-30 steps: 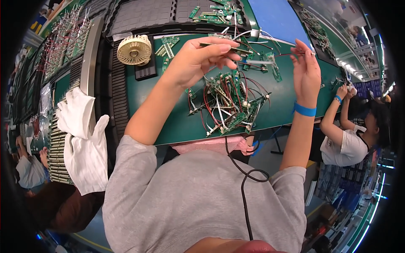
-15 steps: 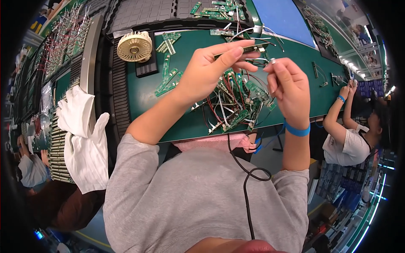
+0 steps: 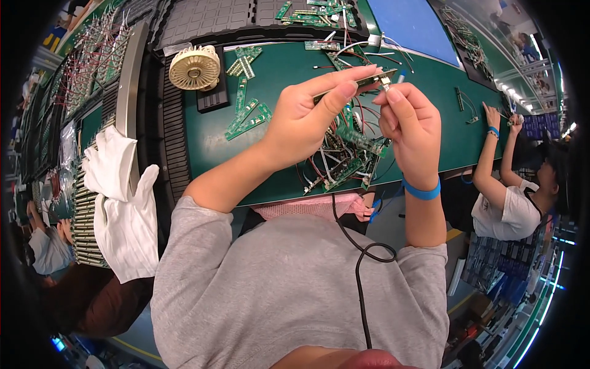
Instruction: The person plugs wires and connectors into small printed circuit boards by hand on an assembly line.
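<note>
My left hand (image 3: 307, 120) holds a narrow green circuit board strip (image 3: 362, 83) raised above the green work mat (image 3: 203, 141). My right hand (image 3: 409, 126), with a blue wrist band (image 3: 423, 190), pinches the strip's right end, fingers closed on it. Below both hands lies a pile of green boards with red, black and white wires (image 3: 344, 163). More loose board strips (image 3: 246, 114) lie on the mat left of my left hand.
A small cream desk fan (image 3: 195, 67) stands at the mat's far left. White gloves (image 3: 120, 197) hang at the left. Black trays (image 3: 246, 15) with boards sit behind. A black cable (image 3: 359, 258) runs over my grey shirt. Another person (image 3: 510, 184) works at the right.
Both hands have come closer to the camera and together; the right hand, earlier apart at the right, now pinches the end of the strip held by the left.
</note>
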Demonstrator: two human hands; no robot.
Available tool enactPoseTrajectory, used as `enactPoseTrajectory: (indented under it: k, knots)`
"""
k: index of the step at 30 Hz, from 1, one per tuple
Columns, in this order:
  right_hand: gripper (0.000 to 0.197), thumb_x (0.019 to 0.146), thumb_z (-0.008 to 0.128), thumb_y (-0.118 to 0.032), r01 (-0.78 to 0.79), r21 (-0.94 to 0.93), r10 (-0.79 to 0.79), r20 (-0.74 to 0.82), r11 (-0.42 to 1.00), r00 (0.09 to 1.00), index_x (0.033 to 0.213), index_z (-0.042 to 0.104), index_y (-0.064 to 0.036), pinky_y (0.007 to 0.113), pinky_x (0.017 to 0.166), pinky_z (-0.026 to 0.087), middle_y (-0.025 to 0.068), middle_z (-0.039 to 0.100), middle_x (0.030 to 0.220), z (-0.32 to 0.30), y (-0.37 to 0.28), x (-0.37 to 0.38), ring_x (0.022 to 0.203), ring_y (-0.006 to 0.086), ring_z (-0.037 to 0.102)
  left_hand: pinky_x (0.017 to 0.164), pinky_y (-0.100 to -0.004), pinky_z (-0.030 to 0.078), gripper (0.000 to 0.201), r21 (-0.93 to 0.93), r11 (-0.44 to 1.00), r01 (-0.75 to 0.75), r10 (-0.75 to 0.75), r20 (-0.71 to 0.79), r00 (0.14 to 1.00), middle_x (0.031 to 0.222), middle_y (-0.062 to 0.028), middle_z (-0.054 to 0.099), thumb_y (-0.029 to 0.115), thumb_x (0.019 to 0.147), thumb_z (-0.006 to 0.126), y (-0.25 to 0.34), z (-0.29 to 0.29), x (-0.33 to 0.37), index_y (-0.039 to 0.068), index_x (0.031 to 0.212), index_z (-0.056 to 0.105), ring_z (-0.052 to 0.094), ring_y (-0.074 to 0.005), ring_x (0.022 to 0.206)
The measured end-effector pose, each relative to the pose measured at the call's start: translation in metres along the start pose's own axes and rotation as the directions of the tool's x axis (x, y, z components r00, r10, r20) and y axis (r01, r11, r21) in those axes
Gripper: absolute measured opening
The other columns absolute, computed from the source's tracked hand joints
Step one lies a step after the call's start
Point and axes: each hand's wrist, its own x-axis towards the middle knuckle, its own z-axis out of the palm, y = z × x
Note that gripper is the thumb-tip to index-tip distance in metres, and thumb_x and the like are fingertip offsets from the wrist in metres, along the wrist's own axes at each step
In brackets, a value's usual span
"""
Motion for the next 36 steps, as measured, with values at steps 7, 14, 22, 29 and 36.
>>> enactPoseTrajectory:
  k: [7, 14, 22, 29, 36]
  knots:
    - [0.02, 0.09, 0.046, -0.014, -0.031, 0.045, 0.031, -0.012, 0.999, 0.999, 0.077, 0.05, 0.0004, 0.018, 0.043, 0.023, -0.0037, 0.037, 0.055, 0.003, -0.003, -0.002, 0.045, 0.0033, 0.029, 0.084, -0.0284, 0.042, 0.03, 0.332, 0.925, -0.182, 0.158, 0.098, 0.982, 0.108, -0.0086, 0.06, 0.017, 0.087, 0.052, 0.001, -0.006, 0.0, 0.005, 0.114, 0.056, 0.061, -0.013, 0.086]
    - [0.019, 0.089, 0.049, -0.015, 0.074, 0.186, -0.06, -0.082, 0.98, 0.995, 0.078, 0.051, -0.0001, 0.018, 0.043, 0.023, -0.0045, 0.039, 0.054, 0.013, 0.009, -0.003, 0.046, 0.0023, 0.03, 0.089, -0.0372, 0.039, 0.031, 0.502, 0.78, -0.373, 0.332, 0.173, 0.927, 0.114, -0.0145, 0.056, 0.013, 0.084, 0.054, -0.002, -0.002, -0.006, 0.002, 0.114, 0.054, 0.059, -0.0241, 0.099]
    - [0.018, 0.09, 0.049, -0.015, 0.111, 0.048, -0.099, -0.204, 0.993, 0.974, 0.08, 0.051, 0.0003, 0.018, 0.043, 0.023, -0.0045, 0.039, 0.055, 0.019, 0.012, 0.0, 0.046, 0.0024, 0.03, 0.091, -0.038, 0.037, 0.031, 0.557, 0.692, -0.46, 0.447, 0.171, 0.878, 0.114, -0.0149, 0.056, 0.01, 0.084, 0.053, -0.011, 0.003, -0.003, 0.002, 0.114, 0.054, 0.054, -0.0251, 0.107]
    - [0.019, 0.09, 0.049, -0.016, 0.128, 0.13, -0.117, -0.085, 0.983, 0.989, 0.08, 0.051, 0.0004, 0.018, 0.042, 0.023, -0.0048, 0.039, 0.055, 0.008, 0.014, 0.002, 0.046, 0.0022, 0.03, 0.088, -0.035, 0.04, 0.031, 0.439, 0.858, -0.267, 0.231, 0.135, 0.964, 0.115, -0.0111, 0.056, 0.012, 0.084, 0.054, -0.002, 0.0, -0.008, 0.003, 0.114, 0.055, 0.058, -0.0215, 0.095]
    - [0.021, 0.088, 0.052, -0.016, -0.047, 0.026, 0.048, -0.03, 0.999, 0.998, 0.074, 0.053, -0.0001, 0.02, 0.042, 0.023, -0.0048, 0.039, 0.053, -0.007, -0.01, -0.001, 0.046, 0.0024, 0.029, 0.094, -0.032, 0.037, 0.045, 0.209, 0.974, -0.082, 0.011, 0.32, 0.948, 0.119, -0.0164, 0.052, 0.01, 0.082, 0.055, 0.013, -0.01, -0.001, -0.003, 0.124, 0.042, 0.047, -0.0225, 0.114]
